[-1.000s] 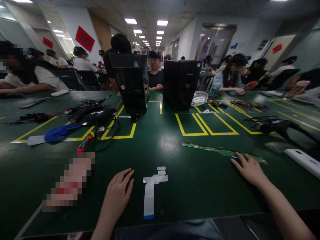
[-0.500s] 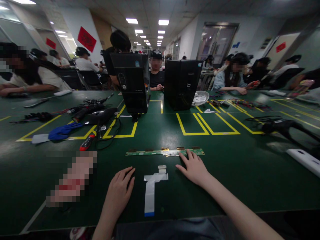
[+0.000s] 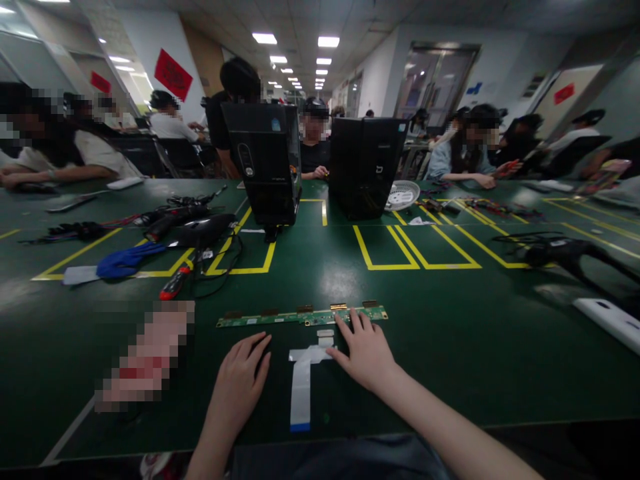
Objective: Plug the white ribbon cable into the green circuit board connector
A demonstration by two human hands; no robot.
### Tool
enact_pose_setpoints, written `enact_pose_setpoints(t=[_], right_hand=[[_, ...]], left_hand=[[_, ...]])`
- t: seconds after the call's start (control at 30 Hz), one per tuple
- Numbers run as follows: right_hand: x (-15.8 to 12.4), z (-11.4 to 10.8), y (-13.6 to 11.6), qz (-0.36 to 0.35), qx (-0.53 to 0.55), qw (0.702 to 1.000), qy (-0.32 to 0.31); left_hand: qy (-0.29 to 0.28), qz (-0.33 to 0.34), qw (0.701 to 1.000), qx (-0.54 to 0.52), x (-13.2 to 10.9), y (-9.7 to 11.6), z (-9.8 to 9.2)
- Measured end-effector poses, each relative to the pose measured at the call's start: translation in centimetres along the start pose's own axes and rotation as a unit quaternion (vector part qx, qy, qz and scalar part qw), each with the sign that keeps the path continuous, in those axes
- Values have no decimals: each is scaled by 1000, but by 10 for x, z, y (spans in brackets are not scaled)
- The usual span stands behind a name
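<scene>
A long, narrow green circuit board lies flat on the green table, with dark and gold tabs along its far edge. The fingertips of my right hand rest on the board's right part, fingers spread. Its thumb reaches the right end of a white flat ribbon cable. This cable has a folded cross piece, a connector end close to the board and a blue tip toward me. My left hand lies on the table left of the cable, fingers stretched out, holding nothing.
Two black computer towers stand at the back, beside a white round basket. To the left lie a red-black screwdriver, a blue glove, a hair dryer and a pixelated item. A white device sits at right. Several people sit around.
My right hand has slid the circuit board to the left and a little toward me, close to the ribbon cable's connector end. My left hand has stayed in place.
</scene>
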State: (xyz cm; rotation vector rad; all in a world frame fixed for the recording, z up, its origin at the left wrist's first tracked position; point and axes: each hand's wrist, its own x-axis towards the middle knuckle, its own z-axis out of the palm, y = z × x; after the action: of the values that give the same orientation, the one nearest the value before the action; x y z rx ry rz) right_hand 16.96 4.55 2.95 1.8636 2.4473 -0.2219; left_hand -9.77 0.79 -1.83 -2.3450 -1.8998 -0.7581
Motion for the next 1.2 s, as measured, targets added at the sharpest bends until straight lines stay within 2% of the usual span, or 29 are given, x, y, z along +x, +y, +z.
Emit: enact_pose_setpoints(t=[0.13, 0.23, 0.33, 0.43, 0.5, 0.6, 0.8, 0.9, 1.2], right_hand=[[-3, -9, 19, -12, -3, 999, 44], [0, -12, 44, -70, -12, 992, 99], [2, -3, 67, -154, 4, 979, 133], [1, 13, 78, -198, 36, 971, 129], [0, 22, 80, -208, 51, 969, 127], [1, 28, 79, -204, 59, 969, 127], [4, 24, 77, -201, 68, 971, 112], [3, 22, 76, -198, 70, 973, 97], [3, 22, 77, -193, 72, 975, 80]], left_hand=[[3, 2, 1000, -2, 0, 1, 0], [7, 3, 1000, -4, 0, 1, 0], [12, 12, 1000, -8, 1, 0, -1], [19, 27, 999, -26, 0, 4, -3], [24, 37, 998, -43, 0, 13, -2], [9, 61, 996, -66, 1, 38, 2], [-45, 113, 990, -76, 9, 90, 14], [-62, 112, 990, -62, 14, 102, 18], [-82, 131, 988, -22, 10, 119, 32]])
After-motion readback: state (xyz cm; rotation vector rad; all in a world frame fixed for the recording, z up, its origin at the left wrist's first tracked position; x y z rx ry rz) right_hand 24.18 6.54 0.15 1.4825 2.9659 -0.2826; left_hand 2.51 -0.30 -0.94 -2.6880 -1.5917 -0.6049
